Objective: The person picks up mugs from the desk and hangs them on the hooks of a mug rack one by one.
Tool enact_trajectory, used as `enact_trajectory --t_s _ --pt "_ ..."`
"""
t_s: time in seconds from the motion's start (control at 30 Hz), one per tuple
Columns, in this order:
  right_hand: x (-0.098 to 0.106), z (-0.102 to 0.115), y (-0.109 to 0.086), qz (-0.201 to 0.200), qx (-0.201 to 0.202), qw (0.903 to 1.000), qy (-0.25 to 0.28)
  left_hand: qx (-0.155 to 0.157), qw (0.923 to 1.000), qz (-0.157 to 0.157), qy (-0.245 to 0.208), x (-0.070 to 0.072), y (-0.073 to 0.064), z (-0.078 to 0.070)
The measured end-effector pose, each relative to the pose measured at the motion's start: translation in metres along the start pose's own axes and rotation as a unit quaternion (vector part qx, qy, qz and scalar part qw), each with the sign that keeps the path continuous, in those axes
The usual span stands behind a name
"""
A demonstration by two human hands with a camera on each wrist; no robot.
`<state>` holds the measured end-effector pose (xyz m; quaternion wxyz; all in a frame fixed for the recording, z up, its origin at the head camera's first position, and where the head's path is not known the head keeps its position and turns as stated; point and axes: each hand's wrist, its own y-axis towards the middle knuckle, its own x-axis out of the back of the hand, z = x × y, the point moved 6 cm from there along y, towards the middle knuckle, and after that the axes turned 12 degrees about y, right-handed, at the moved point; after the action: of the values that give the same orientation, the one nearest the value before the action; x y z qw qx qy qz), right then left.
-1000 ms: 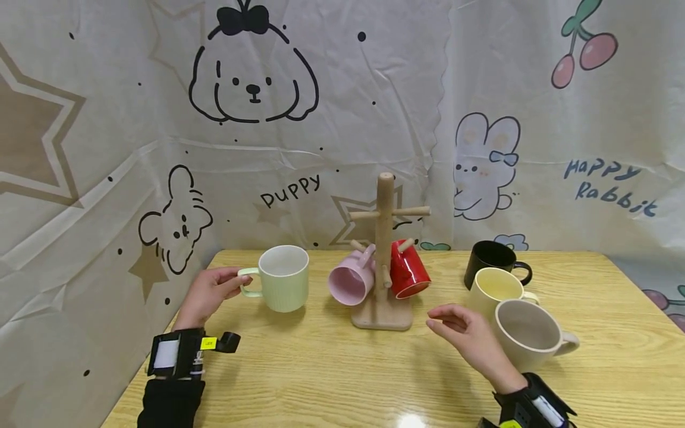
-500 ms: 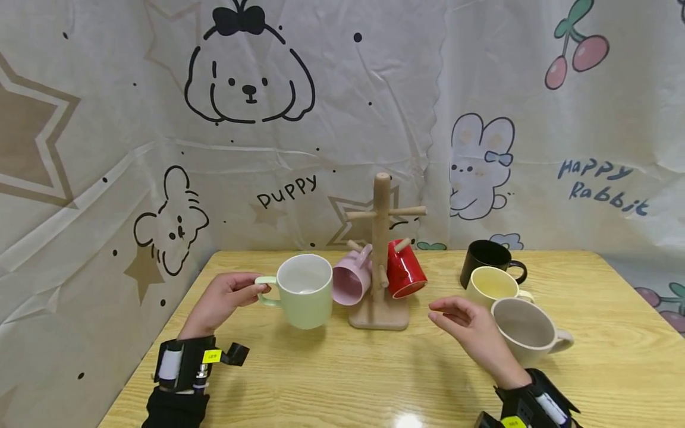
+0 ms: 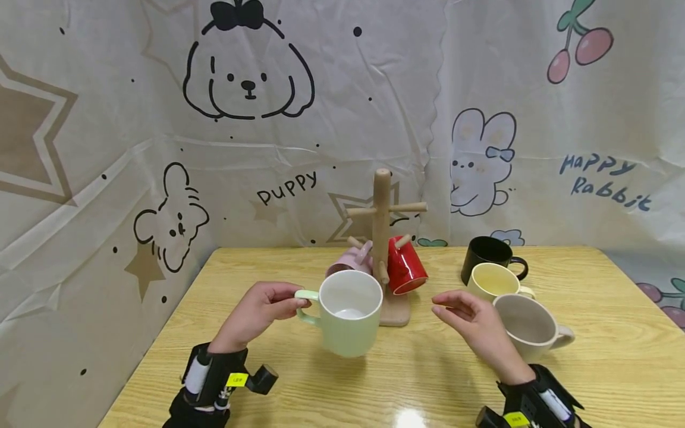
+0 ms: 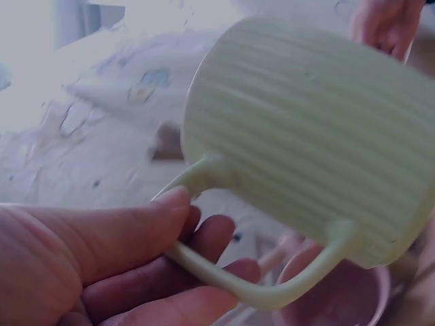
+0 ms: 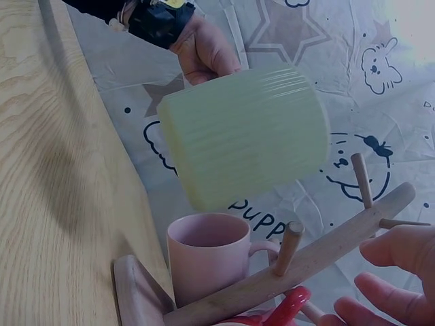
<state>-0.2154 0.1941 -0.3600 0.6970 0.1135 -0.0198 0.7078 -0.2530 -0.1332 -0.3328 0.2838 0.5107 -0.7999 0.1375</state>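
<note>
My left hand (image 3: 264, 312) pinches the handle of a pale green ribbed mug (image 3: 350, 315), held upright above the table in front of the rack. In the left wrist view the thumb and fingers close around that handle (image 4: 272, 293). Behind it stands a wooden mug rack (image 3: 382, 226) with several pegs. A pink mug (image 5: 207, 255) hangs on the rack's left, partly hidden in the head view by the green one. On the right peg hangs a red mug (image 3: 407, 267). My right hand (image 3: 476, 324) hovers right of the rack, fingers loosely bent, holding nothing.
At the right, a black mug (image 3: 487, 252), a yellow mug (image 3: 495, 282) and a beige mug (image 3: 527, 327) stand in a row on the wooden table (image 3: 428, 392), close to my right hand. A printed cloth (image 3: 267, 148) hangs behind the table.
My left hand has carried the green mug right and nearer to me, from the rack's left to in front of it. The right hand has hardly moved.
</note>
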Motion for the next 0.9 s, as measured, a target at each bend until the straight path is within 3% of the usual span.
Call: enact_trajectory --t_s 0.2,0.4,0.57,0.77,0.9 --pt "0.003 0.001 -0.001 -0.006 0.003 1.0000 0.001 -0.018 0.9993 0.010 -0.030 -0.029 0.002 -0.020" --pt "0.007 0.000 -0.001 -0.014 -0.002 0.9999 0.010 -0.011 0.9969 0.011 -0.077 -0.054 0.005 -0.029" --pt "0.010 0.002 -0.001 -0.020 0.008 0.9996 0.019 -0.015 0.9952 0.007 -0.097 -0.067 0.008 -0.033" --pt "0.009 0.004 0.000 -0.023 0.018 0.9994 0.020 -0.007 0.9969 0.000 -0.078 -0.075 0.008 -0.030" --pt "0.008 0.005 0.000 -0.024 0.019 0.9994 0.015 -0.003 0.9962 0.014 -0.086 -0.084 0.005 -0.029"
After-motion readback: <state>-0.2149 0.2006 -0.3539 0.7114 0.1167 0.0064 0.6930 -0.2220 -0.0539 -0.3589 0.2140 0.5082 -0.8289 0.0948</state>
